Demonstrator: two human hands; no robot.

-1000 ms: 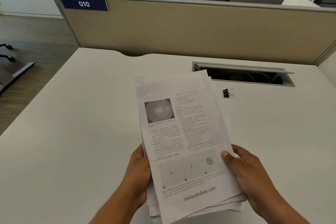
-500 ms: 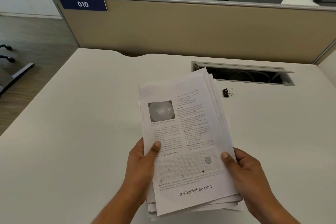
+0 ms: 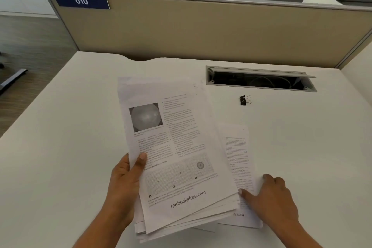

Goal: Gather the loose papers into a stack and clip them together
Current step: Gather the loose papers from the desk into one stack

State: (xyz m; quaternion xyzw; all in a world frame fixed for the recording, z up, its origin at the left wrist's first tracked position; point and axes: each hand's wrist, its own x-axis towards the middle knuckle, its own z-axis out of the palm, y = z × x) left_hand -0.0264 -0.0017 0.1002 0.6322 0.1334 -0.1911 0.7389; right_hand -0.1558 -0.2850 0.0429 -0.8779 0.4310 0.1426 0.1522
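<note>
Most of the gathering looks done, but nothing is squared up or clipped yet. The stack of papers (image 3: 177,159) is held along its left edge by the left hand (image 3: 126,183), thumb pressed on the top printed page and the other fingers tucked underneath, so that grip is closed on the bundle. The edges are fanned out at the bottom, so the pile isn't properly aligned. One loose sheet (image 3: 239,167) is lying flat on the white desk (image 3: 60,147), just to the right of the bundle and partly tucked under it. It's being touched by the right hand (image 3: 275,197), fingers spread loosely with the tips on the paper; nothing is actually pinched there as far as can be seen. The black binder clip (image 3: 245,100) is sitting untouched further back on the desk, well apart from both hands, near the open cable tray (image 3: 261,80). Probably still to be done: that stray sheet added to the pile, the edges tapped even, then the clip fetched and put on.
</note>
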